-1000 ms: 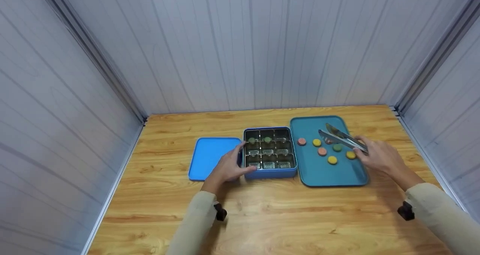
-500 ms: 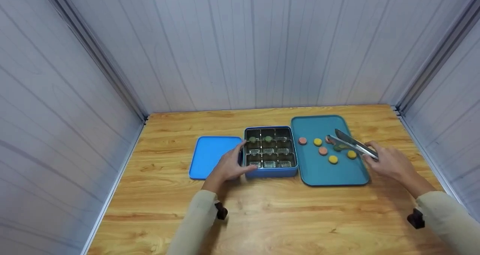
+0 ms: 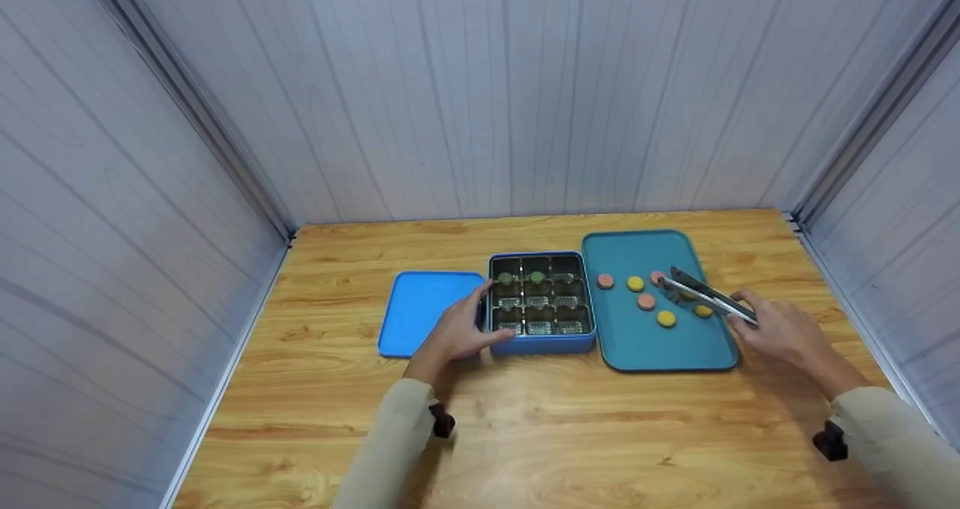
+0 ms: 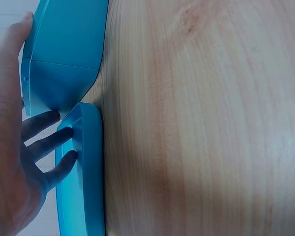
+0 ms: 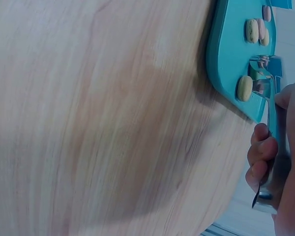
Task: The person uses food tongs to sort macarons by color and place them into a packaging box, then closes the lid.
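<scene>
My left hand point(image 3: 463, 330) rests against the left front corner of a blue box point(image 3: 544, 345) with a divided dark insert. Its thumb lies at the front rim, and in the left wrist view the other fingers point(image 4: 49, 143) are spread and fairly straight. Two green macarons point(image 3: 505, 278) sit in the back left and back middle compartments. My right hand point(image 3: 776, 333) grips metal tongs point(image 3: 712, 297) over the teal tray point(image 3: 637, 351). The tong tips are down around a green macaron, mostly hidden by them. A yellow macaron point(image 5: 245, 88) lies beside the tongs in the right wrist view.
Several pink and yellow macarons, such as a yellow macaron point(image 3: 665, 318) and a pink macaron point(image 3: 604, 281), lie on the tray. A blue lid point(image 3: 424, 310) lies left of the box on the wooden table point(image 3: 570, 434). Pale panel walls point(image 3: 465, 104) stand behind and at both sides.
My right hand has drawn the tongs back to the right and lowered them over the green macaron; the tong arms have come closer together. My left hand and the box stay in place.
</scene>
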The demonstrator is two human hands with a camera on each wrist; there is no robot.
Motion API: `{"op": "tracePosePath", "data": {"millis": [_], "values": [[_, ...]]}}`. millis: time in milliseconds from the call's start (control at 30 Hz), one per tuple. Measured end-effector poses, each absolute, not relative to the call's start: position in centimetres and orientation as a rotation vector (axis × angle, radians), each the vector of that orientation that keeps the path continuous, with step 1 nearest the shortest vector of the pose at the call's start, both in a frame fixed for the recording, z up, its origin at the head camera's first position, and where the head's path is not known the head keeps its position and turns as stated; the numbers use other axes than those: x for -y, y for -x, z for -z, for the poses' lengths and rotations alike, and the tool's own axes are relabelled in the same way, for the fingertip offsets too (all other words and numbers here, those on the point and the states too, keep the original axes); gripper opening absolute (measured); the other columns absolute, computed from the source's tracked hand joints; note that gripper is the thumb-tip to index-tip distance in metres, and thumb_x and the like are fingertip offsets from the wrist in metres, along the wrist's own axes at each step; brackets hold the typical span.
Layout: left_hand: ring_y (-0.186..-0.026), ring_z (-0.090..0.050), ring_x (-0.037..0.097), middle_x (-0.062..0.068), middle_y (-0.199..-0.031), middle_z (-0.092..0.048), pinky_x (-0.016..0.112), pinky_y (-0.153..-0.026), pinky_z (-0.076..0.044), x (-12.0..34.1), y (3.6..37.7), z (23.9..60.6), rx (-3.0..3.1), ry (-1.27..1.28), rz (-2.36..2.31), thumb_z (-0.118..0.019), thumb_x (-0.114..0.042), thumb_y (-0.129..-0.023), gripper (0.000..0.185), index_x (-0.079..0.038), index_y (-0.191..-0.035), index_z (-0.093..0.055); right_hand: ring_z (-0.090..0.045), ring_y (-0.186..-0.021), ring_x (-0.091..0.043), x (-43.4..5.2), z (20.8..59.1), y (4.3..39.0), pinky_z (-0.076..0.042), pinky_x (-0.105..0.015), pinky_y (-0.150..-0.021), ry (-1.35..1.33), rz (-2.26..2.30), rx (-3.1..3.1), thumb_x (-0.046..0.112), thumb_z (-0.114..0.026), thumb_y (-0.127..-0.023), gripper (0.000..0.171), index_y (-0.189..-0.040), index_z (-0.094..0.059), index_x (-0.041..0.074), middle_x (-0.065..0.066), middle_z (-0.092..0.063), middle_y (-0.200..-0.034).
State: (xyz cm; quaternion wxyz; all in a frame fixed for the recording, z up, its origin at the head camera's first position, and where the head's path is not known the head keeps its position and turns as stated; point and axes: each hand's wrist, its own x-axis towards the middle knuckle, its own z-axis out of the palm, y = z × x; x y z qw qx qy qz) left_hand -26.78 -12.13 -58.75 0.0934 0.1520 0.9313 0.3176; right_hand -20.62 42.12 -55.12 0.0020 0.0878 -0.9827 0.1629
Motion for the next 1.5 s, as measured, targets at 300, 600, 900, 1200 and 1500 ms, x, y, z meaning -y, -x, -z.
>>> {"op": "tracePosePath", "data": {"millis": [300,600,900,1200,1500], "values": [[-0.166,-0.044,0.048,0.019,-0.182,-0.041,0.071,-0.135,-0.037,12.1,26.7,58.7,-2.767,-0.445,-0.954,-0.082,-0.066,-0.094,0.11,-0.025,-0.181,-0.027,-0.04,-0.054,-0.016,-42.2,55.3,20.6,-0.031,-0.03,-0.049,-0.304,-0.485,3.066,0.02,-0.068,-0.11,0.028,-0.134,-0.065,0.007,0.001,-0.043,-0.064],[-0.165,-0.046,0.047,0.02,-0.18,-0.044,0.071,-0.133,-0.039,12.2,26.9,58.9,-2.772,-0.47,-0.96,-0.082,-0.064,-0.095,0.11,-0.024,-0.181,-0.027,-0.04,-0.055,-0.016,-42.2,55.0,20.7,-0.032,-0.03,-0.049,-0.309,-0.501,3.064,0.022,-0.069,-0.111,0.028,-0.134,-0.067,0.006,0.001,-0.045,-0.065],[-0.165,-0.046,0.048,0.02,-0.18,-0.044,0.072,-0.134,-0.038,12.3,26.7,58.8,-2.77,-0.475,-0.953,-0.081,-0.067,-0.094,0.11,-0.025,-0.18,-0.028,-0.043,-0.054,-0.016,-42.2,53.9,21.3,-0.033,-0.031,-0.049,-0.293,-0.506,3.084,0.024,-0.064,-0.112,0.032,-0.137,-0.064,0.003,-0.002,-0.049,-0.067],[-0.164,-0.047,0.049,0.022,-0.178,-0.046,0.072,-0.132,-0.04,12.3,26.7,58.7,-2.777,-0.458,-0.952,-0.082,-0.065,-0.094,0.109,-0.025,-0.181,-0.028,-0.042,-0.053,-0.015,-41.8,52.9,21.8,-0.033,-0.03,-0.049,-0.299,-0.489,3.091,0.024,-0.067,-0.112,0.03,-0.132,-0.066,0.003,0.0,-0.049,-0.066],[-0.164,-0.046,0.049,0.022,-0.179,-0.045,0.072,-0.133,-0.039,12.2,26.7,58.7,-2.77,-0.473,-0.96,-0.083,-0.063,-0.095,0.109,-0.023,-0.181,-0.028,-0.041,-0.051,-0.014,-41.4,51.2,22.4,-0.031,-0.029,-0.048,-0.294,-0.521,3.087,0.027,-0.064,-0.113,0.034,-0.135,-0.066,0.002,0.001,-0.049,-0.063]]}}
